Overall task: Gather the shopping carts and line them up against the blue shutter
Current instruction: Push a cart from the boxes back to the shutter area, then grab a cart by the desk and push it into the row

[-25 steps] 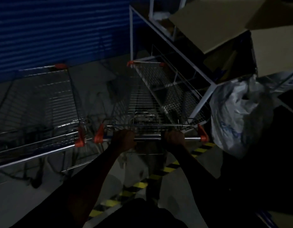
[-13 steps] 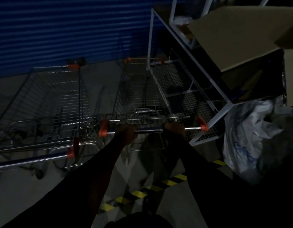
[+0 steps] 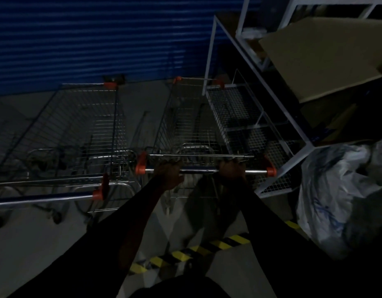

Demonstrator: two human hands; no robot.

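Note:
A wire shopping cart (image 3: 185,123) with orange corner caps stands straight ahead, its nose close to the blue shutter (image 3: 95,37). My left hand (image 3: 169,174) grips the left part of its handle bar and my right hand (image 3: 231,172) grips the right part. A second cart (image 3: 78,130) stands parallel on the left, its front also near the shutter, its handle reaching out of frame at the left edge. The scene is dim.
A white metal rack (image 3: 248,117) with mesh shelves stands tight against the held cart's right side. Cardboard (image 3: 323,59) lies on the rack. A white plastic bag (image 3: 334,190) sits at the right. Yellow-black tape (image 3: 192,252) crosses the grey floor below my arms.
The held cart has rolled forward toward the shutter and now stands straighter, level with the left cart. Both hands kept their grip on the handle.

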